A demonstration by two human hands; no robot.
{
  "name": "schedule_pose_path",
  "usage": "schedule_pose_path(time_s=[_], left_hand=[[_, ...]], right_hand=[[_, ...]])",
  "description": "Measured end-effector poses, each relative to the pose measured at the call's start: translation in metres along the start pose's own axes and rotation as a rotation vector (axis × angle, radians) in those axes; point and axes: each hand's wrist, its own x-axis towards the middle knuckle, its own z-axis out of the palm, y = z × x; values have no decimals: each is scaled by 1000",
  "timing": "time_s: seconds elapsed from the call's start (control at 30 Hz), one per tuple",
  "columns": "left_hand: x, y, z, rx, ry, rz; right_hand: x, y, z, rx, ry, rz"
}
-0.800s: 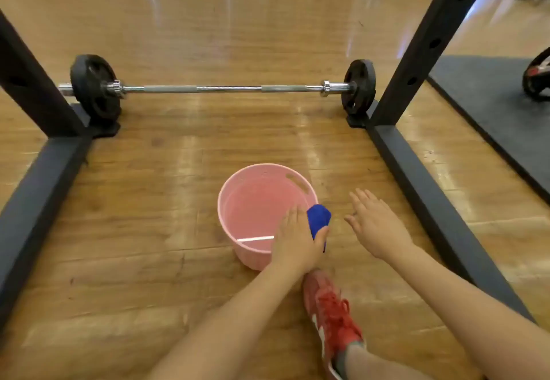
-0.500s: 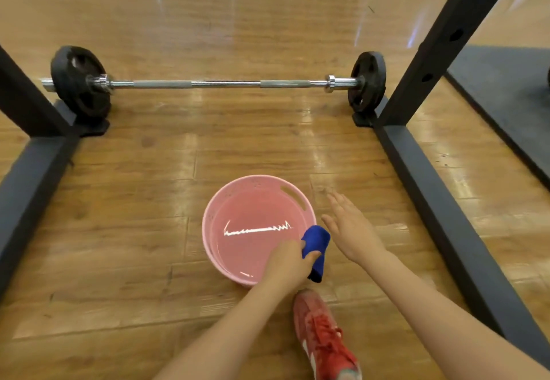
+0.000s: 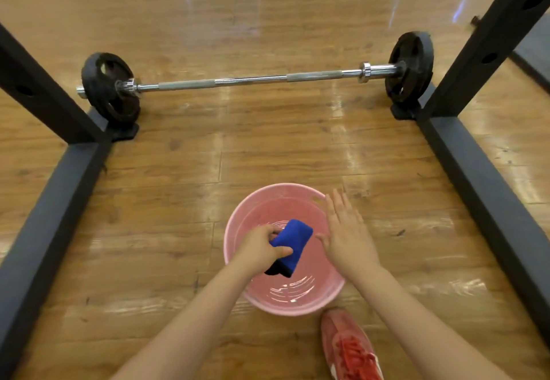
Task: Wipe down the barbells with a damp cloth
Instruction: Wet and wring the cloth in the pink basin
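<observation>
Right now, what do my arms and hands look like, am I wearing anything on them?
Both forearms are bare with no sleeves in view. The left hand and the right hand have no gloves, and no watch, bracelet or ring shows on either. The only clothing visible is one red lace-up sports shoe at the bottom edge of the view.

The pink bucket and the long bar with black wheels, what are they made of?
The pink bucket looks like smooth plastic: one even colour, thin wall, moulded handle slot. The bar looks like shiny metal, probably steel: silvery, with bright glints. Its black plates are dull; rubber or painted iron, I cannot tell.
</observation>
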Motion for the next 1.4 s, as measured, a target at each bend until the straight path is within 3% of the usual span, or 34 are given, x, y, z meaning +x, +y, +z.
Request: schedule_pose_path(time_s=[0.27,0.67,0.93,1.03,1.13,1.3,1.4], left_hand=[[37,-7,24,-9,18,-174],[48,-9,46,253,-9,-247],[34,4,28,-349,97,-132],[24,10,30,-584,229,-122],[20,17,32,-652,341,-108],[21,11,27,-673,270,-34],[18,10,24,-838,219,20]], right_hand=[[-4,3,-3,77,-21,12],[-5,5,-3,178,-20,34],[-4,5,-2,219,-2,27],[-4,5,-3,201,4,27],[-5,4,-2,193,6,34],[-6,5,0,196,8,41],[-6,4,0,213,5,51]])
